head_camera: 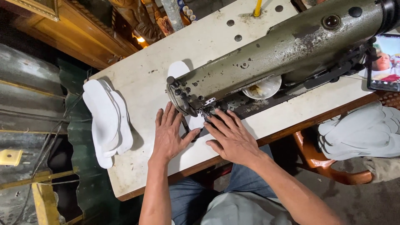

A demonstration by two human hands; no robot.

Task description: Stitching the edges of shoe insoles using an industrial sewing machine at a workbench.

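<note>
A worn grey-green sewing machine (287, 46) lies across a white table (146, 79). A white insole-shaped piece (194, 122) sits under the needle end of the machine, and its far tip (178, 68) shows behind the machine head. My left hand (168, 133) lies flat on the table with fingers spread, pressing the piece from the left. Pressing it from the right, my right hand (231, 137) also rests flat, fingertips near the presser foot (204, 111). Neither hand grips anything.
A stack of white insole pieces (107, 121) hangs over the table's left edge. Another pile of white pieces (362, 131) rests on an orange chair at right. A phone (384, 62) with a lit screen stands at far right. A white bowl (262, 88) sits under the machine arm.
</note>
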